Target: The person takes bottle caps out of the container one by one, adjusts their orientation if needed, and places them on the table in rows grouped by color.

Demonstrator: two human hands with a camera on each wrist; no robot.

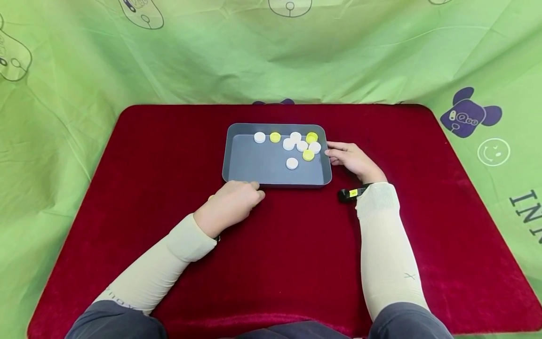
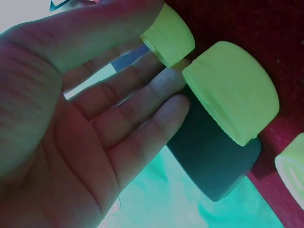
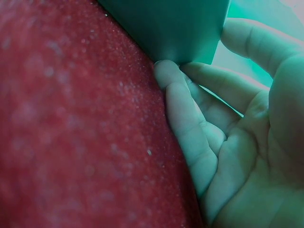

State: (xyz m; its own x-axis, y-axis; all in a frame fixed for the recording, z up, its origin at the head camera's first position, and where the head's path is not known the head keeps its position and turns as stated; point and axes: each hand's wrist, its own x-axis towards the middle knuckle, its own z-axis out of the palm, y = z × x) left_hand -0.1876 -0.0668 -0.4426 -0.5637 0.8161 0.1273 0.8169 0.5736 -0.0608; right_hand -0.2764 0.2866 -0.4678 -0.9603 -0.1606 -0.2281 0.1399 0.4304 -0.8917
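Work is standing at a partial stage, in this judgement. The grey tray is resting on the red surface and is carrying 6 white caps and 3 yellow caps. A cluster of 6 is occupying the sector from 1 to 3 o'clock; the others are lying at 11, 12 and 4 o'clock. The left wrist view is showing 3 more yellow pieces outside the tray, so handling is appearing unfinished. Whether caps are entering or leaving the tray cannot be determined.

The left hand is working at the tray's 7 o'clock edge. Its thumb and fingers are appearing to pinch a held cap. In the wrist view, a second cap is lying at 4 o'clock from it, just beyond the fingertips; contact cannot be confirmed. A third cap is lying farther out at 4 o'clock, cut by the frame. The head view is showing only a yellow edge at the hand's 10 o'clock.

The right hand is standing at the tray's 3 o'clock end. Its fingers are extending loosely and touching the outer wall, apparently steadying it; no cap is showing in them.
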